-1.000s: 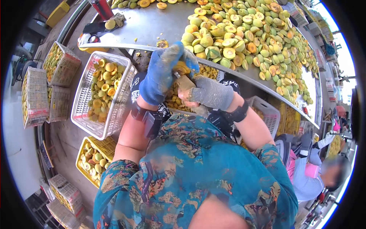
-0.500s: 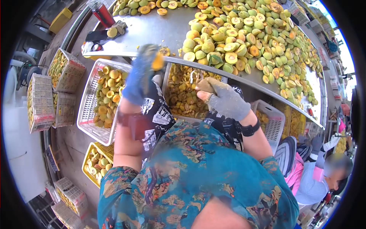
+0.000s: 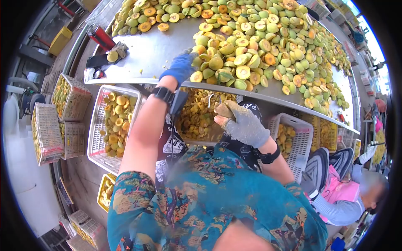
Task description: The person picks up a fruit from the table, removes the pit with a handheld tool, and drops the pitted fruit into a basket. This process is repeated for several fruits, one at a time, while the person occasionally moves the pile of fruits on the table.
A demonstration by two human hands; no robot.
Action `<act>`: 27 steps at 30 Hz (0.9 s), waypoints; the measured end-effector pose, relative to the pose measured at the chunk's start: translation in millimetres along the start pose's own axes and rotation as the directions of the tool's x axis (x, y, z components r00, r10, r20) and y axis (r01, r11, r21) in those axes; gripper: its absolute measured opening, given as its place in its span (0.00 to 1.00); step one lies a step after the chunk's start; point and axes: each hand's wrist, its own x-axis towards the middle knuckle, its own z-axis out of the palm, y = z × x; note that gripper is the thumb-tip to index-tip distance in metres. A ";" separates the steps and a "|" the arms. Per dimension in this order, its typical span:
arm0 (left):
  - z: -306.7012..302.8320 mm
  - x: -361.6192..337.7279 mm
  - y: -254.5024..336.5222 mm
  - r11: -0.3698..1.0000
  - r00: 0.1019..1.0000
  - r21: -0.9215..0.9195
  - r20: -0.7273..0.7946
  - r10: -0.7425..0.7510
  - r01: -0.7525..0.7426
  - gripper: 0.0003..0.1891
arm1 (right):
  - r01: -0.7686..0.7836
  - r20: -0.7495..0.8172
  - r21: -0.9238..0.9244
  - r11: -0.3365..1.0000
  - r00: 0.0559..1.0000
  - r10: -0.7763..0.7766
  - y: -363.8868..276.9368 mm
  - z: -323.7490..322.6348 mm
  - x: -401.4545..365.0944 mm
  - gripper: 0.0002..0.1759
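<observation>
My left hand, in a blue glove, reaches over the metal table to the near left edge of a pile of yellow-green fruit halves, which look like peaches or apricots. Its fingers are stretched toward the fruit and slightly blurred; no fruit shows plainly in them. My right hand, in a grey glove with stained fingertips, is closed around a tool with a curved metal loop; the handle is hidden in the grip. Below the loop, a crate of brownish fruit pieces sits between my knees.
A white crate of fruit halves stands at my left, a yellow crate behind it. Another white crate is at my right. On the table's left lie a red can and a dark phone-like object. A co-worker sits at the right.
My left hand has moved right and forward from above the left crate to the pile's edge; an orange fruit half seen at it is gone from view. My right hand stays nearly in place.
</observation>
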 end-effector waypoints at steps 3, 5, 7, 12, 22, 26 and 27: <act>31.0 25.1 -10.2 0.994 0.991 -0.053 0.098 -0.086 0.091 0.30 | -0.057 -0.029 -0.038 0.998 0.998 0.056 6.2 -8.2 -6.8 0.22; 28.3 27.3 -17.2 0.980 0.992 -0.170 0.091 -0.091 0.105 0.29 | -0.069 -0.051 0.006 0.998 0.996 0.069 14.0 -10.8 -11.1 0.22; 21.7 18.2 -18.5 0.813 0.987 -0.562 0.037 -0.158 0.151 0.19 | -0.096 -0.064 -0.012 0.995 0.993 0.095 15.5 -14.1 -10.5 0.22; -35.0 -46.4 36.2 0.003 0.931 -0.964 0.256 -0.261 0.266 0.21 | -0.027 -0.169 -0.074 0.997 0.985 0.015 8.0 3.3 10.0 0.23; -63.3 -131.0 108.7 -0.005 0.928 -0.994 -0.097 -0.361 -0.105 0.29 | 0.187 -0.191 -0.087 0.978 0.961 -0.201 -24.1 57.2 44.0 0.22; -63.8 -138.0 117.2 0.080 0.838 -0.985 -0.171 -0.518 -0.152 0.28 | 0.240 -0.186 -0.043 0.970 0.952 -0.244 -27.8 69.2 43.7 0.21; -65.3 -140.5 114.9 0.078 0.858 -0.986 -0.164 -0.486 -0.144 0.25 | 0.221 -0.167 -0.036 0.975 0.960 -0.224 -28.5 70.6 43.1 0.20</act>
